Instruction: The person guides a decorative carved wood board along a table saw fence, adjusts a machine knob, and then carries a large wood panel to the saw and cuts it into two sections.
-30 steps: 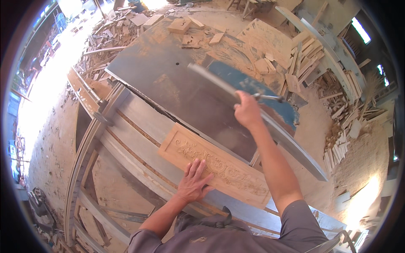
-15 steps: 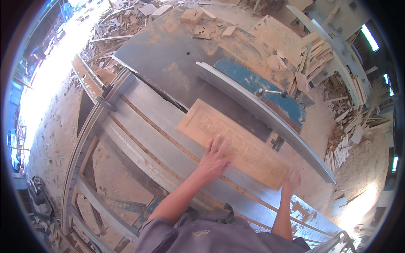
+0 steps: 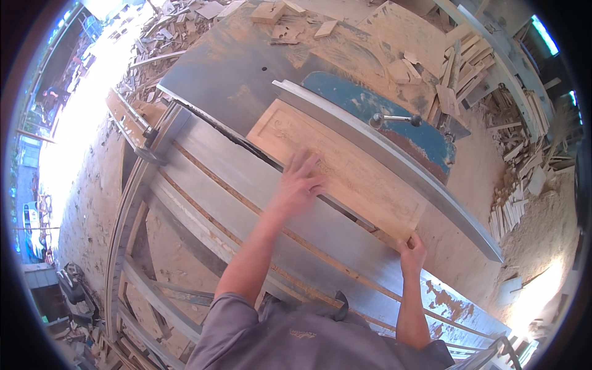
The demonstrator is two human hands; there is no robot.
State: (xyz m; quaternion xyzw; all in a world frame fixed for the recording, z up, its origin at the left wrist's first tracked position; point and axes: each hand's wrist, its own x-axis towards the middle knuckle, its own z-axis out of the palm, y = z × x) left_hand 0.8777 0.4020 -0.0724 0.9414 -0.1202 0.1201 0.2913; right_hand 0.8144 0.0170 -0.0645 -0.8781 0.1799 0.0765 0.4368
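A long wooden panel (image 3: 351,176) with a carved face and a raised border lies slantwise on the saw table. Its far long side runs close along a straight metal fence (image 3: 370,148). My left hand (image 3: 301,179) rests on the panel's near edge toward its left part, fingers spread and slightly blurred. At the near right corner, my right hand (image 3: 413,251) pinches the panel, thumb and fingers closed on it. Below the panel's near edge, a dark slot (image 3: 246,145) separates the fixed table from the grooved metal sliding table (image 3: 246,191).
Behind the fence sits a blue plate (image 3: 345,92) with a clamp lever (image 3: 398,120). Wood offcuts (image 3: 268,13) and sawdust lie on the far table. Scrap wood piles (image 3: 505,160) stand at right and far left. A curved-looking metal rail (image 3: 120,246) borders the left.
The panel has moved away from me, up against or close to the fence. My left hand has moved with it, and my right hand now grips the near right corner.
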